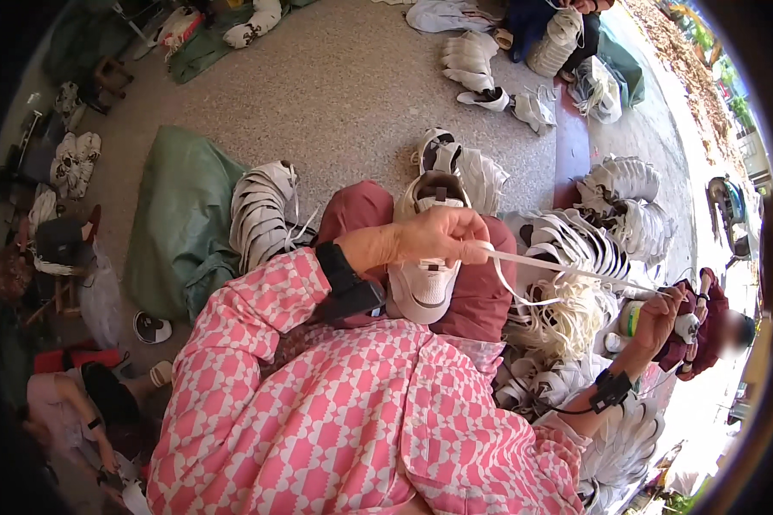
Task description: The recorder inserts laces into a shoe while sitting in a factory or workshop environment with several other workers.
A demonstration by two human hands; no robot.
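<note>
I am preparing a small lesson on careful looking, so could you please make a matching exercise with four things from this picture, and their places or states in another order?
Things:
1. lace
2. shoe
3. sheet
4. loose laces

Places or states:
A. green, on the floor at the left
B. stretched from the left hand to the right hand
C. heaped to the right of the knees
D. between the knees

Pairs: 1-B, 2-D, 3-A, 4-C

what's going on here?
The person's left hand pinches a white lace over a pale shoe set between their knees. Their right hand, out to the side, grips the lace too, so it stretches between both hands. Loose laces are bunched beside the right knee.
</note>
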